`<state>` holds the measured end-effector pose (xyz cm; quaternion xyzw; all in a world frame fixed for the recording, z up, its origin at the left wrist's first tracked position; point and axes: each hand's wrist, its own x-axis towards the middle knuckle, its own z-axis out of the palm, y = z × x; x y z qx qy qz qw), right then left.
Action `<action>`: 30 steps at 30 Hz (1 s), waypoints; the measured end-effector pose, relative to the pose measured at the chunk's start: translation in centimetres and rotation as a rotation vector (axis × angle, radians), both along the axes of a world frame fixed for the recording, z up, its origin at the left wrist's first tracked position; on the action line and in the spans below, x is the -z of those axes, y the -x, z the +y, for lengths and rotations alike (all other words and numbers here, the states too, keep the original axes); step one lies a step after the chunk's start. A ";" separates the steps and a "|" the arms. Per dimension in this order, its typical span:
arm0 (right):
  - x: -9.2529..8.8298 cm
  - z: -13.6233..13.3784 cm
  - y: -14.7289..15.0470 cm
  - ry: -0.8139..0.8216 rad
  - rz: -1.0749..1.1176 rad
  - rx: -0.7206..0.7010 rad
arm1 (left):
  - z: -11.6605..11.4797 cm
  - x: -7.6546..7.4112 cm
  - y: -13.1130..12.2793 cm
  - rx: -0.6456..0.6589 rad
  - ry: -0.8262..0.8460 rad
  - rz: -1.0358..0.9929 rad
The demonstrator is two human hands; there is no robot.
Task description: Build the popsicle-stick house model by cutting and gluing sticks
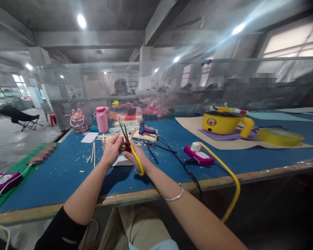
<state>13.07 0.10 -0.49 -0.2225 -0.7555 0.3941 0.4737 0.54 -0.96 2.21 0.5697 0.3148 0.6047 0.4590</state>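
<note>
Right hand (134,157) grips yellow-handled scissors (127,140), blades parted, above the blue table (67,173).
Left hand (111,149) pinches shut beside the blades, on what I cannot tell; the yellow pot (224,124) hides its contents.

I see scissors (132,151) in my right hand (140,158) with glossy yellow plastic handles and dark metal blades. Under the grip the table (67,173) has a matt blue, felt-like cover. Left of the grip lie pale bare wooden sticks (94,152), and behind it is a shiny metal bangle (175,197).
</note>
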 end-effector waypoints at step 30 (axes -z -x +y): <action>-0.1 -0.3 -0.3 -0.051 -0.022 -0.018 | -0.5 0.1 0.4 -0.579 -0.510 0.612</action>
